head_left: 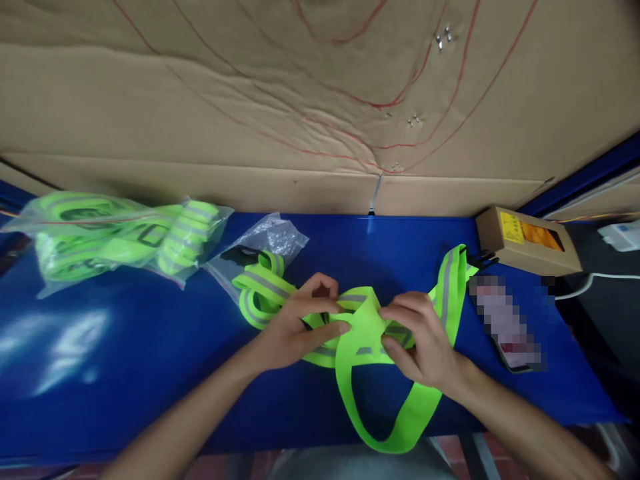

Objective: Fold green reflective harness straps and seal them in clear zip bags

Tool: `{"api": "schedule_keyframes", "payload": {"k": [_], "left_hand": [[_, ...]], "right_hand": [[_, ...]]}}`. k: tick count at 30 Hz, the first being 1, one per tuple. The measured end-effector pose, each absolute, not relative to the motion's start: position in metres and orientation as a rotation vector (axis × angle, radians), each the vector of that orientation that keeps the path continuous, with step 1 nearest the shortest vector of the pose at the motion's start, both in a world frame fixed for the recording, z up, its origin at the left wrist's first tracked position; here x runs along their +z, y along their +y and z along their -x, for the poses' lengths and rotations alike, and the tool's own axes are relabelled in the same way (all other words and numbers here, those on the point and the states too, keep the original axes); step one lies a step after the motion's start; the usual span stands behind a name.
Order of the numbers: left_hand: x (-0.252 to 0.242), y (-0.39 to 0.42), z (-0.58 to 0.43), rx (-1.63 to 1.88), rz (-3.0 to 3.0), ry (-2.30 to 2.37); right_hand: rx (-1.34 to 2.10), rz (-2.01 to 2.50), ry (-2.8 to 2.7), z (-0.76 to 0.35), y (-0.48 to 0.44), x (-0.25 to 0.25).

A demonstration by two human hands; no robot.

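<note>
Fluorescent yellow-green webbing strap with a grey stripe (367,327), in the head view, lies in flat, overlapping loops on a glossy blue table (150,387). Two bare hands meet at it: the left hand (295,323) pinches a fold between thumb and index finger, and the right hand (425,333) pinches the fold's other side. One wide loop curves toward the table's front edge. Two clear plastic bags show: one packed bag (221,220) at left, full of same-coloured webbing bundles (187,237), and one crumpled bag (290,233) against the strap's coils. At right are one phone (503,320), screen pixelated, and one brown cardboard box (525,243) with one yellow label (511,228), its print too small to read.
</note>
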State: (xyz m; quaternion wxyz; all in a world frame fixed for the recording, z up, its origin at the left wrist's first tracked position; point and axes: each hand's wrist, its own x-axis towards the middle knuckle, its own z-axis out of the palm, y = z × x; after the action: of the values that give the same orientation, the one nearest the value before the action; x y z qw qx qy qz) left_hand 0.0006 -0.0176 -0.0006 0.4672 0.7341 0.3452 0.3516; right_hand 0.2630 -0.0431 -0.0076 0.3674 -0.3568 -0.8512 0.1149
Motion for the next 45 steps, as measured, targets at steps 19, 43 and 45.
{"api": "schedule_keyframes", "payload": {"k": [19, 43, 45], "left_hand": [[0.002, -0.031, -0.008, 0.649, -1.734, 0.814], [-0.008, -0.031, -0.013, 0.954, -0.969, 0.749], [-0.007, -0.033, -0.015, 0.962, -0.985, 0.849]], "right_hand": [[0.547, 1.124, -2.262, -0.253, -0.039, -0.013], [0.026, 0.897, -2.785, -0.241, -0.052, -0.005], [0.073, 0.901, -2.781, -0.242, -0.053, -0.003]]}}
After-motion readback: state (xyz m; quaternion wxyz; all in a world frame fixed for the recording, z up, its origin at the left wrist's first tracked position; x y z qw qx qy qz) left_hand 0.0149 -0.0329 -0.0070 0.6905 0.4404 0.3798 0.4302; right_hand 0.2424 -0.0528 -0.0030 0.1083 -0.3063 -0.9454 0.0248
